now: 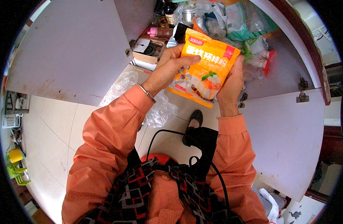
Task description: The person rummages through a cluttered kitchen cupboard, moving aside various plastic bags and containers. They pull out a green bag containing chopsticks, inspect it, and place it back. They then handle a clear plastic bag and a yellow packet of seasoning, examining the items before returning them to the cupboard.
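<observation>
A flat orange-yellow packet of cake mix (203, 69), with a cake picture on its front, is held up before me, slightly tilted. My left hand (172, 64) grips its left edge, thumb across the front and the other fingers behind. On the opposite edge my right hand (232, 84) is closed round the lower right side; its fingers are mostly hidden behind the packet. Beyond it is an open cupboard, where a pink-capped bottle (159, 32), a dark bottle (168, 13) and several plastic bags (212, 22) are crowded together.
Cupboard doors stand open at left (67, 48) and right (287, 138). A cardboard box (147, 52) sits by the left door. Clear plastic bags (160, 110) lie on the tiled floor (55, 130). A black cable (220, 175) crosses my lap; a red stool (160, 158) is beneath me.
</observation>
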Motion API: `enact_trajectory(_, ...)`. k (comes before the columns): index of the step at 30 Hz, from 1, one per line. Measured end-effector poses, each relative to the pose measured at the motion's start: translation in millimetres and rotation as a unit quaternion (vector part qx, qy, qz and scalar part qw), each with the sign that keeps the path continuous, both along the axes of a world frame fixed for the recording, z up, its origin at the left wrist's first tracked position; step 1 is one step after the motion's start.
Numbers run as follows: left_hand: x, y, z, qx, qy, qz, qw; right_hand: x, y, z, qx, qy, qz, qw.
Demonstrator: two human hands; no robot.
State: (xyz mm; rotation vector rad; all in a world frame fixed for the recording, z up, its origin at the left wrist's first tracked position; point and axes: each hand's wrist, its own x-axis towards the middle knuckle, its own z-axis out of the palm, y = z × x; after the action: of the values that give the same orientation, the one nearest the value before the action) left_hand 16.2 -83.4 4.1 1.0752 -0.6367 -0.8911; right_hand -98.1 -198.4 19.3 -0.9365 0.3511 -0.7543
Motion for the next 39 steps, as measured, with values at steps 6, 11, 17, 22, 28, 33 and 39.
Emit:
enact_trajectory(6, -2.8, 1.2, 4.8, -0.024, 0.004, -0.001, 1.000, 0.3, 3.2, 3.0, 0.005, -0.003, 0.000, 1.000)
enact_trajectory(11, -2.6, 1.1, 3.8, -0.038, 0.017, -0.003, 0.999, -0.9, 7.8, 7.5, -0.001, 0.009, 0.010, 1.000)
enact_trajectory(17, 3.0, -2.1, -2.1, -0.083, 0.222, -0.031, 0.971, -4.2, 9.6, 5.5, -0.070, 0.062, -0.034, 0.995)
enact_trajectory(22, 21.9, -3.1, -8.6, -0.070, 0.163, -0.084, 0.981, -5.1, -6.5, 1.6, -0.040, 0.035, -0.091, 0.994)
enact_trajectory(28, 12.1, 1.4, -2.3, -0.024, 0.117, -0.088, 0.989, -5.4, -11.1, 4.6, -0.039, -0.005, -0.096, 0.995)
enact_trajectory(33, 8.8, 4.0, -2.2, 0.021, -0.062, -0.090, 0.994, -7.9, -17.9, 1.9, -0.046, -0.037, -0.091, 0.994)
enact_trajectory(39, 2.6, 3.4, 0.9, 0.003, -0.059, -0.066, 0.996, -7.0, -17.7, 4.9, -0.032, -0.047, -0.099, 0.994)
